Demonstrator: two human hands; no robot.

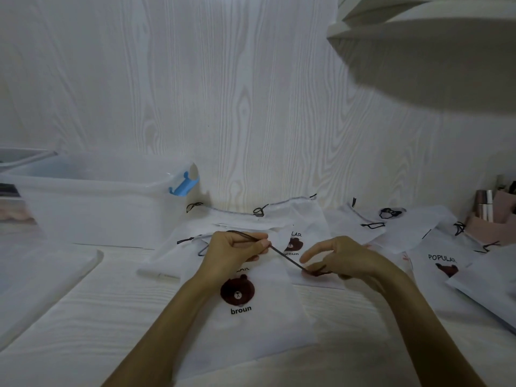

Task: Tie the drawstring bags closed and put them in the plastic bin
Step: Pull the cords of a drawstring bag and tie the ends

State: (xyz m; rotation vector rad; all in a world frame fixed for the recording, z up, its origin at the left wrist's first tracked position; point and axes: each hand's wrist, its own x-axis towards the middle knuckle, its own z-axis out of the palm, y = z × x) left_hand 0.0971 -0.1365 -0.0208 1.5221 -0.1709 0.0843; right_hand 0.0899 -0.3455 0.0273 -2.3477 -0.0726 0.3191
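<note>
A white drawstring bag (245,328) printed with a brown bear and the word "broun" lies flat on the table in front of me. Its dark drawstring (284,255) runs taut between my hands above the bag's top. My left hand (234,252) pinches one end of the cord. My right hand (349,261) holds the other end low over the table, fingers curled round it. The clear plastic bin (92,208) with a blue latch stands at the back left, apart from both hands.
Several more white bear bags (444,266) with black cords lie spread across the back and right of the table. The bin's lid (42,277) lies at the left. A pink organizer (494,222) with small tubes stands far right. A white shelf (432,51) overhangs at upper right.
</note>
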